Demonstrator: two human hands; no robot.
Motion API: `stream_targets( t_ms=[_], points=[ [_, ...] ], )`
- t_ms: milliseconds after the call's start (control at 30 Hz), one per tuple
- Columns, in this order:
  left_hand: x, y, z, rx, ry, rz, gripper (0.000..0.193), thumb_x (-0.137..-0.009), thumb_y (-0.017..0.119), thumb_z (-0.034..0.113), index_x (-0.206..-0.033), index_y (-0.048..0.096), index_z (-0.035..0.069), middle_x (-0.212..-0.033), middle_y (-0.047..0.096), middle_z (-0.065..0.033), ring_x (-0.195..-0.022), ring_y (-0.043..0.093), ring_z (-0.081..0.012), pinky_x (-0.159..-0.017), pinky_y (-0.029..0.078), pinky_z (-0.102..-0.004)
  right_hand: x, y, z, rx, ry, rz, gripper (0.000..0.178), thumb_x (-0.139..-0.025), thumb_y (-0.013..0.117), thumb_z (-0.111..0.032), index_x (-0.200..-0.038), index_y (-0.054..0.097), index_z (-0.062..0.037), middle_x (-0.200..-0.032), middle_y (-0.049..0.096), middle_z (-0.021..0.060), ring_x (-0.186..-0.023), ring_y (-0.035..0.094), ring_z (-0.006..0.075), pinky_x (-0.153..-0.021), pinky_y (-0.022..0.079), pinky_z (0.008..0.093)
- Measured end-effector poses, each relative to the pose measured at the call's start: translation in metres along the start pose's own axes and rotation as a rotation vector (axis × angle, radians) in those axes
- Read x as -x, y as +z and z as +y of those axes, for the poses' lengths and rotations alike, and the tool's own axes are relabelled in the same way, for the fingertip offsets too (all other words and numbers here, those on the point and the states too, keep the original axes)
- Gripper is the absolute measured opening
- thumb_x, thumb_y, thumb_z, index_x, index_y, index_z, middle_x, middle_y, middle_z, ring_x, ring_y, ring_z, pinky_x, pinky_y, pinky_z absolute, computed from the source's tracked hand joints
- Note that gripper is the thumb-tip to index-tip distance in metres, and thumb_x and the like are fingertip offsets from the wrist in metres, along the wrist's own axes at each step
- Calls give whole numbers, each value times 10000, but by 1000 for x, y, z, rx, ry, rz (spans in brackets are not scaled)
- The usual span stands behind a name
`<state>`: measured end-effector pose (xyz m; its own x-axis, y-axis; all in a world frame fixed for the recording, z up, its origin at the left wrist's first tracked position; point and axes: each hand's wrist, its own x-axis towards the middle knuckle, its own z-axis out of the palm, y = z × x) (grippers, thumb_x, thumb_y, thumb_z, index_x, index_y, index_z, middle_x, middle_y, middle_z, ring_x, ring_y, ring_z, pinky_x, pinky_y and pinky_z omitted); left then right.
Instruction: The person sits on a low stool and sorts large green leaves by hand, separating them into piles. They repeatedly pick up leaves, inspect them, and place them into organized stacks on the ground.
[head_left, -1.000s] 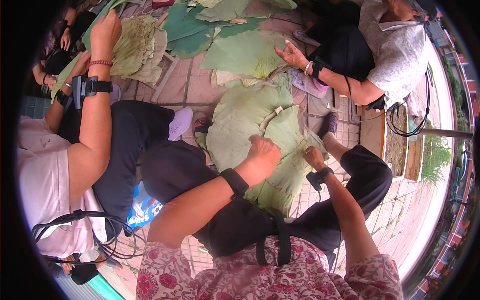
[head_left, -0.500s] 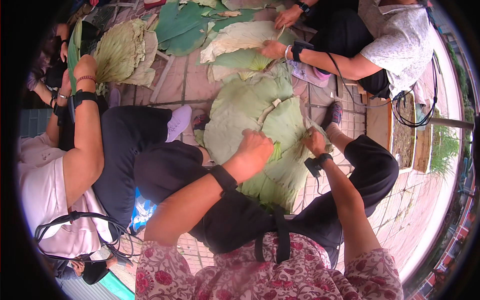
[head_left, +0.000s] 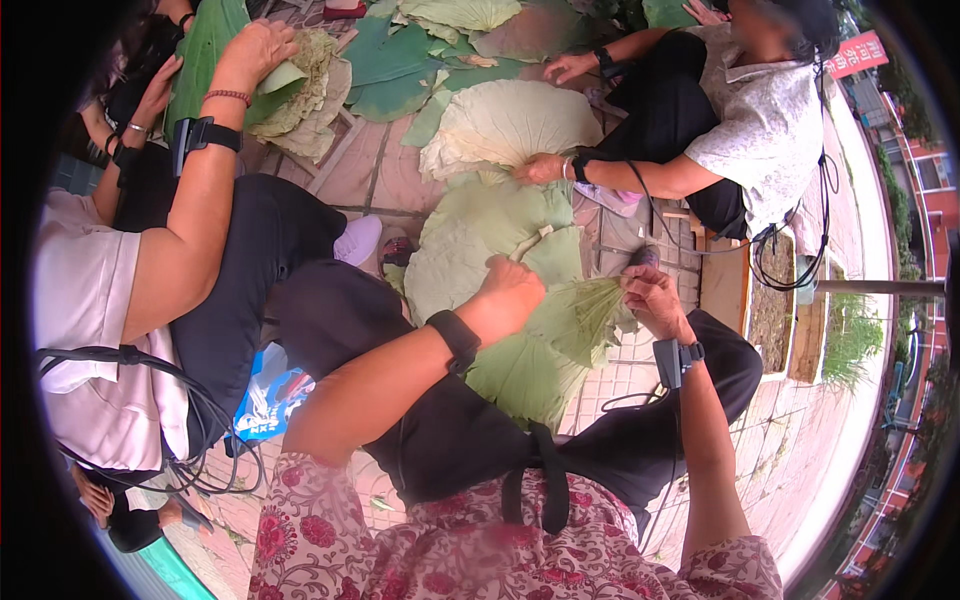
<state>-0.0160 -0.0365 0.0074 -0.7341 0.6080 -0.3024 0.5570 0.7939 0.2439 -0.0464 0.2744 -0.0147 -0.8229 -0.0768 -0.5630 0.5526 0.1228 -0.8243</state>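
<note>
A stack of large pale green lotus leaves [head_left: 455,235] lies spread in front of my knees. My right hand [head_left: 653,298] pinches the edge of one lotus leaf [head_left: 588,312], raising it so that its folds run together at the fingertips. Over the middle of the stack, my left hand [head_left: 508,297] is curled closed on the same leaf; the back of the hand hides most of its fingers. A short pale stalk [head_left: 532,242] sticks up just beyond the left hand. Both my wrists wear black bands.
Across from me, a person's hand [head_left: 545,168] touches a dried, cream-coloured leaf [head_left: 515,115]. At left, another person's hand [head_left: 258,50] is by a green leaf [head_left: 208,60] and dried leaves [head_left: 318,100]. Darker leaves [head_left: 385,70] lie beyond. A blue-and-white bag [head_left: 272,395] is on the paving.
My right hand has moved right and slightly down, drawing the leaf's edge out into folds. My left hand stays about in place. The left-hand person's hand has risen toward the green leaf.
</note>
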Motion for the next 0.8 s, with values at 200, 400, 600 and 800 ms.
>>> stream_targets(
  t_ms=[200, 400, 600, 800],
  points=[
    [4, -4, 10, -27, -45, -139, 306, -754, 750, 168, -1046, 726, 80, -1028, 705, -112, -998, 669, -275, -905, 455, -526, 2, 23, -65, 300, 87, -121, 158, -849, 687, -127, -986, 702, -49, -892, 696, 18, -699, 648, 112, -660, 506, 229],
    [1, 11, 14, -137, -66, -87, 283, -763, 730, 173, -1035, 730, 97, -1011, 705, -101, -960, 667, -274, -849, 449, -540, -64, 62, -103, -24, -118, -46, 97, -895, 636, -115, -977, 668, -76, -859, 676, -8, -729, 677, 125, -651, 522, 235],
    [5, 13, 24, -116, 11, -10, 248, -766, 697, 169, -1002, 731, 100, -964, 700, -92, -955, 655, -270, -842, 440, -548, -162, 97, -110, -178, -68, 2, 96, -890, 605, -75, -972, 654, -61, -875, 669, 38, -820, 709, 194, -613, 544, 279],
    [6, -16, 29, -98, -1, -36, 284, -716, 706, 154, -971, 668, 37, -956, 650, -152, -949, 629, -296, -926, 414, -479, -245, 115, -122, -475, -182, 60, 142, -879, 603, -78, -1014, 641, -55, -943, 655, 34, -863, 697, 205, -689, 556, 290]
  ],
)
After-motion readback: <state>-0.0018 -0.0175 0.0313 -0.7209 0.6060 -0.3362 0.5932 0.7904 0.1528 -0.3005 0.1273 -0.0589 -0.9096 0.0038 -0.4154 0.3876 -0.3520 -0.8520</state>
